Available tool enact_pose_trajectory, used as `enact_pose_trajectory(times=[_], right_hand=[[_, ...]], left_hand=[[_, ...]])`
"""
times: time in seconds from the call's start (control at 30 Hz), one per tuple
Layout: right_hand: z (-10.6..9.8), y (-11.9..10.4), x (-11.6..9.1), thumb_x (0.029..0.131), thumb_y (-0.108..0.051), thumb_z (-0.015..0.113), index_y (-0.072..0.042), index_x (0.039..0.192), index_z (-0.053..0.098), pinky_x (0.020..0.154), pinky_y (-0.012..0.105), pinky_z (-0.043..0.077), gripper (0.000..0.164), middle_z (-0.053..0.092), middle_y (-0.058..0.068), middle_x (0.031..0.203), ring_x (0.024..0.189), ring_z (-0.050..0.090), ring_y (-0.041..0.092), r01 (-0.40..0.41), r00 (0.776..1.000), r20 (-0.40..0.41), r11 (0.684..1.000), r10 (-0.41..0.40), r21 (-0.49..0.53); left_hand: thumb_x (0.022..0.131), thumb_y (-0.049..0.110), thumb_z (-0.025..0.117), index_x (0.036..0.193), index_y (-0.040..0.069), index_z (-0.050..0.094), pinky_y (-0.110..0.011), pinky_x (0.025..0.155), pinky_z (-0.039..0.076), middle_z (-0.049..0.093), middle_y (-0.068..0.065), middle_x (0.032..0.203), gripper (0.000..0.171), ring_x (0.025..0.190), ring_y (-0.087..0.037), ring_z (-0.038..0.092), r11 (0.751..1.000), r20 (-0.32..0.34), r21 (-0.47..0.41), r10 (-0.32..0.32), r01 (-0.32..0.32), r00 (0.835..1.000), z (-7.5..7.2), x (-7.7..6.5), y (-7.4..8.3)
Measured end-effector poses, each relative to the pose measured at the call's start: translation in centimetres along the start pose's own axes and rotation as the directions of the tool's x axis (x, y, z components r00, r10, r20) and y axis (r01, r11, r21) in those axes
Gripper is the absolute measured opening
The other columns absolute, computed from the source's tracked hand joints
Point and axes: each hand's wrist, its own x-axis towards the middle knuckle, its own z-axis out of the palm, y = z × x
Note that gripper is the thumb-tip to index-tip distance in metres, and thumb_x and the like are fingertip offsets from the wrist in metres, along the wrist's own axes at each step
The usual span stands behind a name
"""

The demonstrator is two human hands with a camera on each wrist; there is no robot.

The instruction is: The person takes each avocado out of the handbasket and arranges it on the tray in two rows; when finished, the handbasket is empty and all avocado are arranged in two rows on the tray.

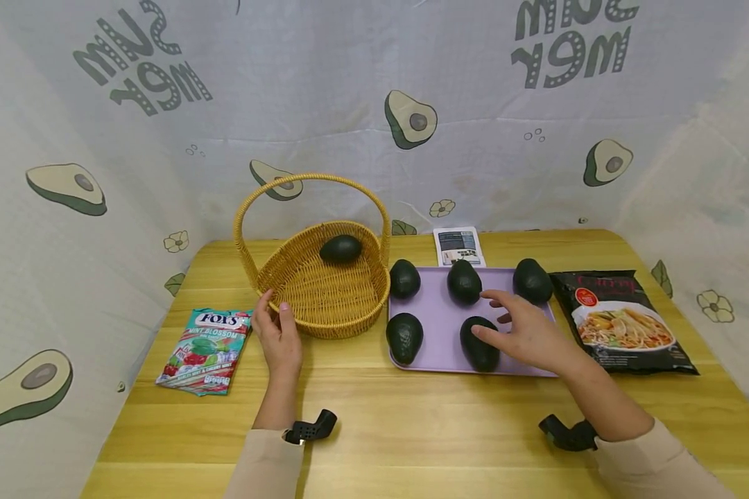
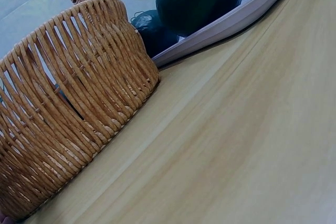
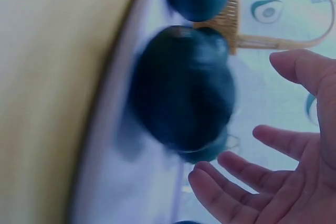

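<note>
My left hand (image 1: 277, 341) holds the near left rim of a yellow wicker basket (image 1: 324, 324), its thumb and fingers about the rim. In the left wrist view, the woven side of the basket (image 2: 73, 98) fills the left. One dark green avocado (image 1: 341, 249) lies inside the basket, toward the back. Over the right part of a lilac tray (image 1: 433, 333), my right hand (image 1: 527, 336) reaches with thumb and fingers spread. Its nearest avocado (image 1: 480, 346) lies below the thumb; in the right wrist view, a gap separates the fingers from the large avocado (image 3: 181, 90).
More avocados sit on the tray, among them one at the front left (image 1: 404, 338) and one at the back right (image 1: 532, 281). A FOX'S candy bag (image 1: 207, 352) lies left, a black noodle packet (image 1: 624, 322) right. Behind the tray is a white printed packet (image 1: 458, 246).
</note>
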Motion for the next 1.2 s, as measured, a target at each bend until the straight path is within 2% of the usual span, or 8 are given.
enact_pose_trajectory(times=[0.23,0.43,0.67,0.83,0.97,1.2], right_hand=[[-1.7,-3.3,1.4,0.094,-0.047,0.07,-0.007,0.148,0.049,0.084,0.051,0.059,0.07,0.057,0.023,0.143,0.116,0.065,0.04,0.035,0.999,-0.007,0.999,-0.035,0.008],[-1.5,-7.3,3.7,0.096,-0.042,0.068,-0.012,0.151,0.047,0.088,0.05,0.058,0.065,0.058,0.017,0.144,0.118,0.064,0.035,0.087,0.996,0.006,0.995,-0.087,0.039],[0.1,-12.2,7.0,0.097,-0.039,0.068,-0.016,0.149,0.051,0.092,0.048,0.056,0.059,0.06,0.011,0.143,0.118,0.065,0.032,0.177,0.983,0.023,0.979,-0.181,0.102],[1.7,-14.9,10.0,0.098,-0.04,0.065,-0.017,0.143,0.056,0.1,0.05,0.051,0.051,0.06,0.008,0.142,0.122,0.062,0.03,0.199,0.98,-0.006,0.974,-0.199,0.109],[3.2,-16.2,12.3,0.098,-0.04,0.064,-0.016,0.14,0.057,0.107,0.051,0.046,0.049,0.06,0.009,0.142,0.129,0.057,0.029,0.192,0.981,-0.031,0.975,-0.19,0.111],[5.4,-17.7,15.1,0.1,-0.037,0.063,-0.016,0.147,0.052,0.112,0.053,0.042,0.053,0.052,0.012,0.15,0.139,0.049,0.033,0.162,0.986,-0.007,0.969,-0.164,0.184]], left_hand=[[0.11,0.024,0.045,0.151,0.012,0.039,-0.055,0.112,0.032,0.026,-0.018,0.153,0.043,0.134,-0.036,0.039,1.0,0.008,0.014,0.002,-0.002,1.0,-0.4,0.0,-0.2],[0.11,0.033,0.045,0.152,0.014,0.038,-0.054,0.111,0.034,0.026,-0.015,0.153,0.046,0.133,-0.033,0.039,1.0,0.027,0.017,-0.001,0.001,1.0,-0.7,-0.1,-0.3],[0.109,0.035,0.045,0.152,0.012,0.039,-0.05,0.11,0.035,0.027,-0.017,0.152,0.048,0.129,-0.032,0.041,1.0,0.024,0.015,0.009,-0.009,1.0,-0.9,0.1,-0.5],[0.109,0.034,0.046,0.152,0.011,0.039,-0.052,0.11,0.035,0.027,-0.017,0.152,0.049,0.13,-0.032,0.04,1.0,0.027,0.006,0.021,-0.022,0.999,-0.9,0.2,-0.5],[0.109,0.032,0.047,0.151,0.011,0.039,-0.052,0.11,0.035,0.027,-0.016,0.152,0.047,0.128,-0.032,0.04,1.0,0.024,-0.002,0.01,-0.01,1.0,-0.7,0.1,-0.4],[0.109,0.022,0.047,0.151,0.01,0.039,-0.056,0.11,0.035,0.025,-0.019,0.153,0.044,0.129,-0.036,0.04,1.0,0.017,-0.024,0.005,-0.004,1.0,-0.2,0.2,-0.2]])
